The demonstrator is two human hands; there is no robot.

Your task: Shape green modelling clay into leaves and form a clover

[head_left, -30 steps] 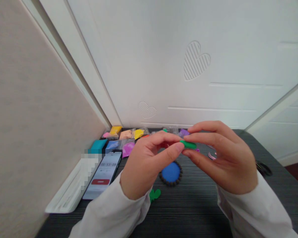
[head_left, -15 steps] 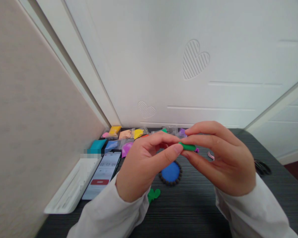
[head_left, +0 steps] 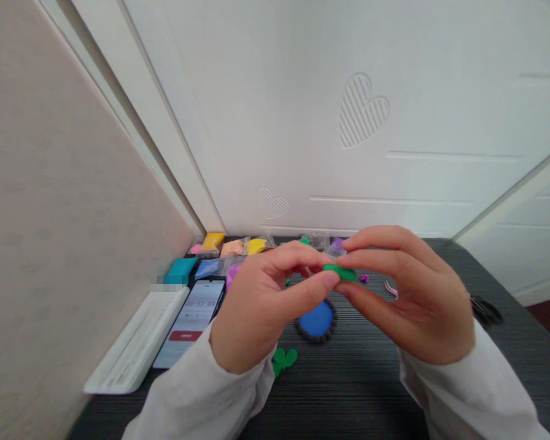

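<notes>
A small flattened piece of green modelling clay (head_left: 341, 272) is held above the table between both hands. My left hand (head_left: 270, 299) pinches its left end between thumb and index finger. The fingertips of my right hand (head_left: 407, 293) close on its right end, thumb below and fingers above. Underneath, on the table, lies a blue disc (head_left: 316, 320) edged with a ring of dark beads or balls. Nearer to me, a green clay piece with rounded lobes (head_left: 284, 360) is partly covered by my left sleeve.
Several bags of coloured clay (head_left: 233, 247) line the table's back edge by the white panel. At left are a phone showing a timer (head_left: 190, 324), a long white case (head_left: 137, 342) and a teal block (head_left: 180, 270). Dark-handled scissors (head_left: 486, 308) and a pink tool (head_left: 391, 289) lie right.
The green clay piece has shifted slightly left between my fingertips and turned, so more of its flat side shows. Both hands stay in nearly the same place.
</notes>
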